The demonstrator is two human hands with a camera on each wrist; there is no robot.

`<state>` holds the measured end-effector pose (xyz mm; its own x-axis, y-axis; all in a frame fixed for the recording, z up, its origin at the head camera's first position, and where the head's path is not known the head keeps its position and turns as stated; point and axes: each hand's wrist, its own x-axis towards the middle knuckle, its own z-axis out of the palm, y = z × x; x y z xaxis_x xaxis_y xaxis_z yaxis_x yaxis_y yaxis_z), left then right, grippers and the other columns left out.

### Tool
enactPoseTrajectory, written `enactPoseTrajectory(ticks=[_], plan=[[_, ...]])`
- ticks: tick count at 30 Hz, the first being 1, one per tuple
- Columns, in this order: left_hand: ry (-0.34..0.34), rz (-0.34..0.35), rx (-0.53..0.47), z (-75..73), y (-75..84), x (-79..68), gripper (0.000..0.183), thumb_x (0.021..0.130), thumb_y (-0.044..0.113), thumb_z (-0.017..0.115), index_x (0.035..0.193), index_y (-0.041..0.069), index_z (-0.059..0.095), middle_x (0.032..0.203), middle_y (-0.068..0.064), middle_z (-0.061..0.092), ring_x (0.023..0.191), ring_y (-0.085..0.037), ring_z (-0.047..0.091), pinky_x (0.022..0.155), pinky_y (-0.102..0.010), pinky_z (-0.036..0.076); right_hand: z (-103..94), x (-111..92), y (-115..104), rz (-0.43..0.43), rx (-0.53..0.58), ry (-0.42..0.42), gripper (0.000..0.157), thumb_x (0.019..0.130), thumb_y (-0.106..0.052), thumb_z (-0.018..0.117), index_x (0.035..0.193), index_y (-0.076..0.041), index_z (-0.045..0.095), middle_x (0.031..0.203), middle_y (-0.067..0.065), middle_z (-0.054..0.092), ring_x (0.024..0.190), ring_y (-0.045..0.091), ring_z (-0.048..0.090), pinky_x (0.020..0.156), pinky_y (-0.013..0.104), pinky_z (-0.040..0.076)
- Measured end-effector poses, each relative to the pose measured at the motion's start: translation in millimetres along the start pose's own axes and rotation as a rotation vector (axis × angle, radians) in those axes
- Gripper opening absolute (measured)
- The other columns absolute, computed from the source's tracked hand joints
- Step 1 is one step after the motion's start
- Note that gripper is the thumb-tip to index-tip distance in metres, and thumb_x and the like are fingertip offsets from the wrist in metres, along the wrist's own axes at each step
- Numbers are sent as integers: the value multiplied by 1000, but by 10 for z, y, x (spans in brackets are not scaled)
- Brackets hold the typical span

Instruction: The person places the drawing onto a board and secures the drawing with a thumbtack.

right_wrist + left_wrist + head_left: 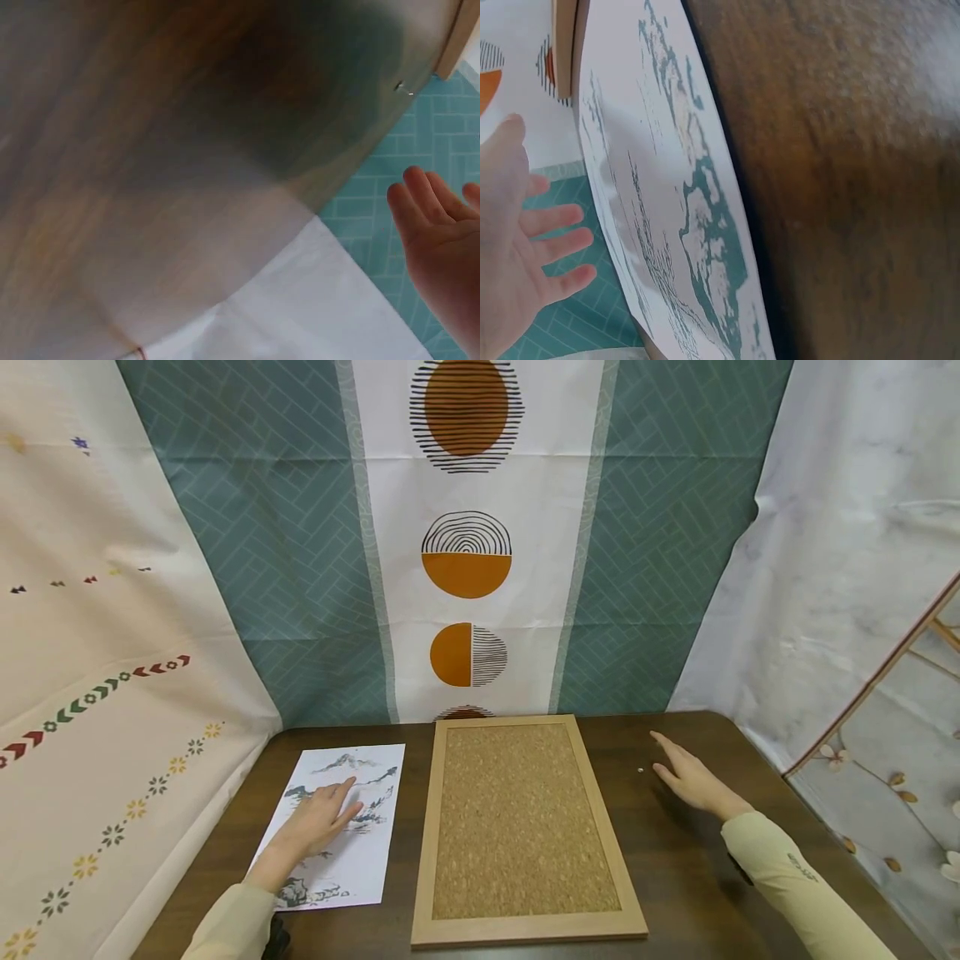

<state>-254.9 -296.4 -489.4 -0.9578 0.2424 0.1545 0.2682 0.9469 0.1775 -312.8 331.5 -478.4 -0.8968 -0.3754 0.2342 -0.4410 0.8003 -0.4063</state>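
A sheet of white paper printed with an ink landscape of mountains lies on the left of the dark wooden table. Over it hovers my left hand, fingers loosely spread and holding nothing; the left wrist view shows the hand apart from the sheet. To the sheet's right lies a cork board in a pale wooden frame. My right hand is held above the table at the right, fingers straight and holding nothing. Near its fingertips is a tiny, shiny, pale thing, too small to identify.
The dark table has rounded far corners. Behind it hangs a green and white cloth with orange circles. A cream patterned cloth hangs at the left, and a pale marbled cloth at the right.
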Motion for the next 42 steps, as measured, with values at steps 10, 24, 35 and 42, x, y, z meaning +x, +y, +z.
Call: enactPoseTrajectory(ticks=[10,24,35,42], plan=[[-16,-92,-141,-62,-99,-14,44,97,31,41,128,1,48,122,-22,56,112,-41,53,93,-54,40,32,106,-78,81,46,108,40,91,-5,49,129,5,42,112,29,59,100,41,58,82,53,46],[67,-294,-185,-122,-285,-165,34,95,22,42,119,2,55,107,-20,63,91,-38,62,62,-47,49,88,153,-62,245,137,60,26,89,-4,51,112,6,59,98,24,65,73,21,63,58,29,48],[47,-407,-135,-165,-333,-236,47,91,20,42,128,-9,40,117,-38,44,107,-55,41,74,-62,42,135,229,-78,339,212,-11,20,86,-5,57,99,8,63,87,22,67,63,19,64,55,28,52],[-13,-546,-176,-151,-346,-297,58,88,23,44,124,-19,28,113,-46,31,103,-60,30,78,-64,33,186,274,-79,400,190,-36,16,82,-7,60,93,5,64,76,13,66,60,13,58,53,26,49]])
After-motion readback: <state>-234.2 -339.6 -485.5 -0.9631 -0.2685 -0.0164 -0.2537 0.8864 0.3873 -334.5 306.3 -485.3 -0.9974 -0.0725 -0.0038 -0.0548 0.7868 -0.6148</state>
